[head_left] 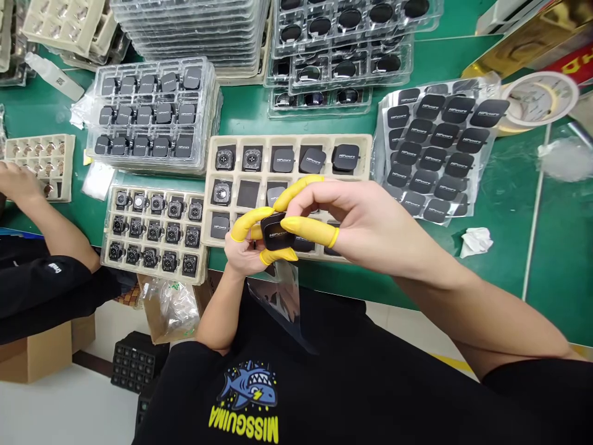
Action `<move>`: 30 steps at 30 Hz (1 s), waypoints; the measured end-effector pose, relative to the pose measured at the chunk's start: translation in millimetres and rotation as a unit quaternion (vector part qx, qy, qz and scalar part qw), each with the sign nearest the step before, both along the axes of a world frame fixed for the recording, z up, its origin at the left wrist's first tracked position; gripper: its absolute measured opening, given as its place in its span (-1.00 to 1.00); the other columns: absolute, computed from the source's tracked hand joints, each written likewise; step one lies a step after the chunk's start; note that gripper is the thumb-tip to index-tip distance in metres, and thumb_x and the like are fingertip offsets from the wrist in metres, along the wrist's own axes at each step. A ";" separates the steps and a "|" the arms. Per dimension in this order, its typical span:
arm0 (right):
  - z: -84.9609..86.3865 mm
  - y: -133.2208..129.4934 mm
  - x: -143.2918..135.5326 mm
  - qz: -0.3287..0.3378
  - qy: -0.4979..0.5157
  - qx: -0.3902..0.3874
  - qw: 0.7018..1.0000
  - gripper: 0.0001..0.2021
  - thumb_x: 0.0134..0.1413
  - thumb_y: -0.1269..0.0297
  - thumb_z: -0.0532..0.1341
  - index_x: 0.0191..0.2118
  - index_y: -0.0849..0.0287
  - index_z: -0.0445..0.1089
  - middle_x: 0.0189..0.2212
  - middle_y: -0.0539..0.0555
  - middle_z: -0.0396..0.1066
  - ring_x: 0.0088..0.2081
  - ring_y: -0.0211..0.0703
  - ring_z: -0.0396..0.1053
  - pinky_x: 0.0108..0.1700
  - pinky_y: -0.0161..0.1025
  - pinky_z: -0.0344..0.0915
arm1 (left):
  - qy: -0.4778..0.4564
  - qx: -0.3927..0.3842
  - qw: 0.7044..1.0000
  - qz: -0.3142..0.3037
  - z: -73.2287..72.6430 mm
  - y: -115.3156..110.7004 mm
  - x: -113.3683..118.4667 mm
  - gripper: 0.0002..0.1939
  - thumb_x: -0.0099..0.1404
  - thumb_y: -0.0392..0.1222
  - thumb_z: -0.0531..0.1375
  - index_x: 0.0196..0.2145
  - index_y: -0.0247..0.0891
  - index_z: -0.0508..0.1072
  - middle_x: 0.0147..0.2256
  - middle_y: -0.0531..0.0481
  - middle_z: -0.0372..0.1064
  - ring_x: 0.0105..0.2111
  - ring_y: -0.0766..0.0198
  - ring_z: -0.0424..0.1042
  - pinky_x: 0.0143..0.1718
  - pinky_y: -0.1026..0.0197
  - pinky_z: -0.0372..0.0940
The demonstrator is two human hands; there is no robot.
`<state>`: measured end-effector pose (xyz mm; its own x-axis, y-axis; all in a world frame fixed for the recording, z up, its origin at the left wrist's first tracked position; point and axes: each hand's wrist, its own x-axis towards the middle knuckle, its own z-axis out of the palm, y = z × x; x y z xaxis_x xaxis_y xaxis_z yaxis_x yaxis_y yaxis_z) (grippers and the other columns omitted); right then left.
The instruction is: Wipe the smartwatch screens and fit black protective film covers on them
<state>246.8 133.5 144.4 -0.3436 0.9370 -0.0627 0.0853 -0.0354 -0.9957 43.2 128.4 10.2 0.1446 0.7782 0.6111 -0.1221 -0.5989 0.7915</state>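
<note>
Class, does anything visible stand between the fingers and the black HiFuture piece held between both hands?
Yellow finger covers on the left hand and right hand partly separate them from the black piece; nothing else visible does.

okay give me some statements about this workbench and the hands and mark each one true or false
1. The left hand holds a black square piece. True.
2. The finger covers on both hands are blue. False: they are yellow.
3. The right hand also touches the black square piece. True.
4. The crumpled white paper lies inside a tray. False: it lies on the green table.
5. The tape roll is at the right of the picture. True.
</note>
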 end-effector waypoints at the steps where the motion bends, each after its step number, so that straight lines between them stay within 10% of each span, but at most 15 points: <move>1: -0.3 0.1 -0.1 0.000 0.001 0.000 1.000 -0.72 0.19 0.00 0.56 -0.36 0.03 0.60 -0.18 0.08 0.66 -0.18 -0.01 0.52 -0.06 -0.04 0.52 | -0.005 -0.001 1.000 -0.004 0.5 0.3 0.2 -0.12 0.19 0.34 0.57 0.34 -0.02 0.50 -0.44 0.20 0.57 -0.58 0.39 0.47 -0.51 0.35 0.42; 11: -8.3 -4.0 -1.6 -0.008 -0.013 0.018 1.000 -0.76 0.25 0.04 0.51 -0.32 0.02 0.56 -0.14 0.09 0.64 -0.12 0.01 0.53 -0.01 -0.02 0.53 | 0.002 -0.043 0.999 -0.007 -8.3 -3.7 -4.1 -0.12 0.15 0.37 0.57 0.29 -0.08 0.55 -0.52 0.24 0.50 -0.70 0.42 0.32 -0.62 0.32 0.34; 18: -26.1 -9.1 -1.1 -0.103 0.000 0.032 0.994 -0.55 0.23 0.06 0.53 0.12 0.01 0.46 0.00 0.13 0.57 -0.03 -0.01 0.56 -0.07 -0.11 0.50 | -0.049 -0.140 0.988 -0.044 -5.5 -8.6 -5.2 -0.14 0.14 0.39 0.56 0.28 -0.01 0.56 -0.46 0.18 0.63 -0.61 0.33 0.54 -0.51 0.31 0.48; 25: -22.9 -7.8 -8.5 0.070 0.016 -0.105 0.992 -0.54 0.03 -0.05 0.63 -0.17 0.10 0.50 -0.32 -0.06 0.48 -0.38 -0.23 0.34 -0.39 -0.26 0.33 | 0.028 -0.061 0.998 -0.018 -0.9 -7.3 -13.9 -0.27 0.14 0.24 0.63 0.18 -0.09 0.67 -0.52 0.19 0.52 -0.62 0.41 0.39 -0.52 0.37 0.39; 30: -24.3 -6.8 -17.4 0.056 -0.002 -0.097 0.994 -0.57 0.21 -0.12 0.51 -0.37 0.12 0.46 -0.52 -0.10 0.33 -0.49 -0.27 0.23 -0.48 -0.29 0.13 | 0.081 -0.077 0.993 -0.025 5.1 -12.0 -19.2 -0.26 0.17 0.26 0.61 0.18 -0.17 0.66 -0.62 0.27 0.26 -0.66 0.42 0.20 -0.61 0.36 0.26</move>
<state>229.4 126.7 120.2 -0.4444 0.8633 -0.2391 0.1028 -0.2160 -0.9710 24.0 116.4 15.4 0.2727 0.8497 0.4513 -0.0127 -0.4658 0.8848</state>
